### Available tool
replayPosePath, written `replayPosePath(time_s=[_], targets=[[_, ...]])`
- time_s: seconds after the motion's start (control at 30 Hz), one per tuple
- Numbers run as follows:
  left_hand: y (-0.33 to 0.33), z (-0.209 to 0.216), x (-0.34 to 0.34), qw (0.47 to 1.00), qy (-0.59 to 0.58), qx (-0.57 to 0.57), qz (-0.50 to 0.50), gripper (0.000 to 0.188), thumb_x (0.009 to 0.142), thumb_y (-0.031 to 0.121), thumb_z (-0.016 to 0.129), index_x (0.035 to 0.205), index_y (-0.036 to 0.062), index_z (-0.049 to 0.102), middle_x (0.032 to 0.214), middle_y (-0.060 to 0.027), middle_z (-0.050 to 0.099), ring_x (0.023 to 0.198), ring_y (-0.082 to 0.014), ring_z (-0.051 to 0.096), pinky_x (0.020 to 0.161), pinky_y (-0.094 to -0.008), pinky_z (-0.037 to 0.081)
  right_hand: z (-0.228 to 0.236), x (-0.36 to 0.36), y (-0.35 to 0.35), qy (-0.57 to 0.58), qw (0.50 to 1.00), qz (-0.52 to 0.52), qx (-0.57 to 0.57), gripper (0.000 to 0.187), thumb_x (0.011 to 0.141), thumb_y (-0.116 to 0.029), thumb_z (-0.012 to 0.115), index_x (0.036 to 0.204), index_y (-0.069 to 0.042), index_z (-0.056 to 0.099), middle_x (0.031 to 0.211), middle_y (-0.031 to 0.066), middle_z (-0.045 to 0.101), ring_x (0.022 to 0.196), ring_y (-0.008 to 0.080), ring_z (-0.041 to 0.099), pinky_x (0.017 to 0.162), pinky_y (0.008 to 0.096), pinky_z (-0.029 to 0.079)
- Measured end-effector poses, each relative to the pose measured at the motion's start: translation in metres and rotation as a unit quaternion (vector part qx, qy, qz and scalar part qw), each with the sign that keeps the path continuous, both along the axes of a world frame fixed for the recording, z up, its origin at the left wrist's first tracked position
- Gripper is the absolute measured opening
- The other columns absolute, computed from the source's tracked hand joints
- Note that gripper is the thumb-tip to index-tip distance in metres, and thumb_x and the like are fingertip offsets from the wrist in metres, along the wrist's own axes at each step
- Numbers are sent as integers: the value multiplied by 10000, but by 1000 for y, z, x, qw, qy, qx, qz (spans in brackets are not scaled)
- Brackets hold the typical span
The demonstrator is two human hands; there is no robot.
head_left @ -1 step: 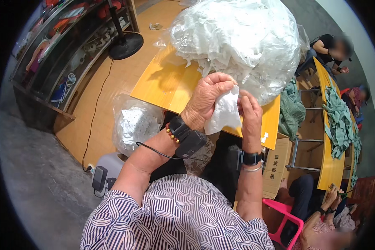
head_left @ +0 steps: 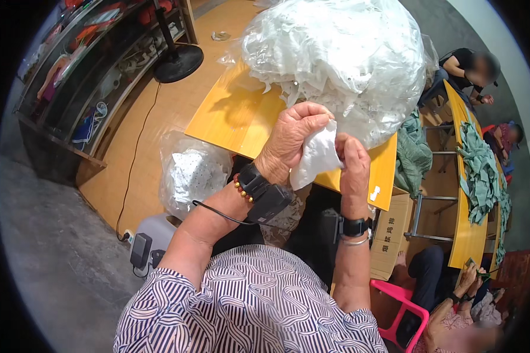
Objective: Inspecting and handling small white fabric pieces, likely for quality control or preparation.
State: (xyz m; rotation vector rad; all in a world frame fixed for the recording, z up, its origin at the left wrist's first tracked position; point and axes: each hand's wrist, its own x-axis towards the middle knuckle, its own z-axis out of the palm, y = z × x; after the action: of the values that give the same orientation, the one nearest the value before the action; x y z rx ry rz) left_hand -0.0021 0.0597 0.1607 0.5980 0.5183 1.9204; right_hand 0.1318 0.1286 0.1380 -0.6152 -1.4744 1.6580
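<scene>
My left hand (head_left: 297, 132) is closed, pinching the top of a small white cloth piece (head_left: 318, 154) between thumb and fingers. Close by on the right, my right hand (head_left: 353, 157) is closed too, its curled fingers at the cloth's right edge; whatever sits at its fingertips is too small to make out. Both hands are held up over the near edge of the yellow table (head_left: 232, 112). Behind them a big clear plastic bag (head_left: 341, 53) bulges with similar white pieces, some dotted with dark specks.
Left of my legs stands a smaller clear bag (head_left: 195, 176) of white pieces. A cardboard box (head_left: 390, 235) and a pink stool (head_left: 403, 306) are on my right. Green cloth pieces (head_left: 477, 170) cover another table, with people seated around it. Shelves (head_left: 70, 88) and a black stand base (head_left: 179, 63) are far left.
My right hand's fingers have slid slightly down along the cloth's right edge, and the cloth has bent a little. My left hand keeps its grip in the same place.
</scene>
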Motion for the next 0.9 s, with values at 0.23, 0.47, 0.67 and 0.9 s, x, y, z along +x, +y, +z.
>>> replayPosePath(time_s=[0.23, 0.47, 0.67, 0.9], targets=[[-13, -19, -1, 995, 68, -42, 64, 101, 781, 45, 594, 878, 16, 600, 809, -40, 608, 732, -106, 574, 661, -222, 472, 4, -2, -28, -37, 996, 74, 15, 131, 756, -71, 650, 841, -9, 570, 755, -28, 535, 670, 32, 465, 617, 169, 383], [-41, -61, -22, 990, -104, 38, -82, 304, 859, 230, 529, 1061, 4, 508, 874, -133, 606, 809, -203, 599, 743, -314, 494, -2, 0, -27, 95, 988, 105, -64, 72, 790, -51, 596, 857, -24, 594, 818, 15, 602, 736, 79, 540, 705, 209, 425], [-88, -138, 15, 945, -202, -98, -237, 513, 853, 432, 482, 1121, -6, 497, 1073, -125, 566, 1029, -237, 523, 902, -371, 397, -4, -2, -38, 155, 948, 233, -154, 133, 826, -90, 543, 939, -22, 557, 903, 45, 601, 820, 127, 563, 768, 270, 437], [-97, -96, 12, 989, -80, -112, -46, 308, 798, 238, 614, 994, 7, 561, 962, -90, 609, 875, -180, 589, 802, -316, 455, -36, 8, -46, 42, 973, 164, -157, 74, 799, -75, 583, 865, -40, 581, 842, -5, 590, 774, 88, 522, 761, 223, 396]])
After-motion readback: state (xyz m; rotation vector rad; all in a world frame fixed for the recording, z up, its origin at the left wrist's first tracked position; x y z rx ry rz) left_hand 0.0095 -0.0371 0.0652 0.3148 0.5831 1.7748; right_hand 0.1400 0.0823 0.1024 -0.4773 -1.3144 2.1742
